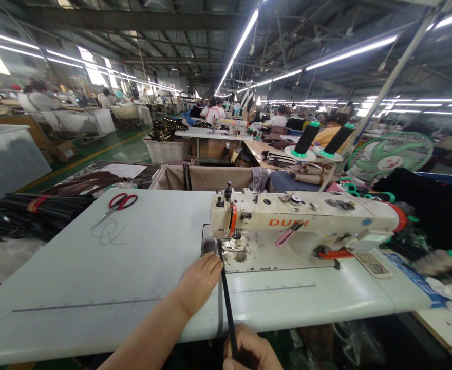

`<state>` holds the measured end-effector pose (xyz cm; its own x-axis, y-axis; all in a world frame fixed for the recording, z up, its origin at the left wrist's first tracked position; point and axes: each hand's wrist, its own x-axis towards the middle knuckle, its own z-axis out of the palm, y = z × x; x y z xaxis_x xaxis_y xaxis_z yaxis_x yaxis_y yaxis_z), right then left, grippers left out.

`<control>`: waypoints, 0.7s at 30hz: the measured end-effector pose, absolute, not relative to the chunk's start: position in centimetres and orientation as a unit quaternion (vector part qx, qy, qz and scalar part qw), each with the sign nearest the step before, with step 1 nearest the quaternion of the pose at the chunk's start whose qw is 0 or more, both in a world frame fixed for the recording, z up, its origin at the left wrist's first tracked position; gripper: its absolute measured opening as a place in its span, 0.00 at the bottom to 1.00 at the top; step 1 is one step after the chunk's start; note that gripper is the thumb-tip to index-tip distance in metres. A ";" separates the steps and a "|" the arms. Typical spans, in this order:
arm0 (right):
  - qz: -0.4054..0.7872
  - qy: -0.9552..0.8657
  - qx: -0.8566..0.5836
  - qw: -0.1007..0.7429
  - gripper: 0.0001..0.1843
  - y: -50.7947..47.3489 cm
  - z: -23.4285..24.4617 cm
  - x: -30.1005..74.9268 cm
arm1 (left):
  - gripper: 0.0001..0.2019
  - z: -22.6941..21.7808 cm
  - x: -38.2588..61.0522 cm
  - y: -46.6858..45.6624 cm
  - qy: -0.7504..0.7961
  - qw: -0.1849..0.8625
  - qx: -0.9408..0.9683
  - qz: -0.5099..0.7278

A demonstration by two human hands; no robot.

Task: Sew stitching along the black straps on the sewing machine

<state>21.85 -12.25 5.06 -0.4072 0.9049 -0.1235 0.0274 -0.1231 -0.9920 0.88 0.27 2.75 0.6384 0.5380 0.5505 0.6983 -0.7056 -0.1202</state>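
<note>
A narrow black strap (228,300) runs from the needle area of a white sewing machine (303,218) toward me, over the table's front edge. My left hand (201,280) lies on the table just in front of the presser foot (233,245), its fingers closed together on the strap's far part. Below the table edge, my right hand (251,349) grips the strap's near part between thumb and fingers. The strap looks straight between both hands. Its far end is hidden at the presser foot.
Red-handled scissors (120,204) lie on the white table (152,262), left of the machine. Bundled black strips (37,208) are at the far left. Two black thread cones (306,139) and a green fan (390,156) stand behind. A fabric-lined bin (210,177) adjoins the table's back.
</note>
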 end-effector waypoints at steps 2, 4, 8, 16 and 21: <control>0.590 -0.582 -0.438 0.348 0.23 -12.2 4.8 21.7 | 0.14 2.9 0.9 0.2 -0.341 0.164 -0.893 -0.243; 0.572 -0.574 -0.459 0.364 0.23 -12.3 4.4 21.3 | 0.15 3.0 0.9 0.2 -0.343 0.162 -0.896 -0.232; 0.636 -0.472 -0.468 0.392 0.31 -12.5 3.4 20.4 | 0.14 3.1 0.9 0.1 -0.348 0.155 -0.901 -0.206; 0.649 -0.469 -0.479 0.361 0.32 -12.7 4.2 20.7 | 0.12 2.8 1.0 0.2 -0.351 0.148 -0.902 -0.204; 0.661 -0.448 -0.491 0.348 0.34 -13.1 3.9 20.9 | 0.11 2.8 0.9 0.2 -0.352 0.143 -0.896 -0.229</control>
<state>20.86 -13.07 3.94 -0.2757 0.9001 -0.3373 -0.0216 -0.3566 -0.9340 0.90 0.24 2.81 0.6471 0.5650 0.5119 0.6965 -0.7112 -0.0953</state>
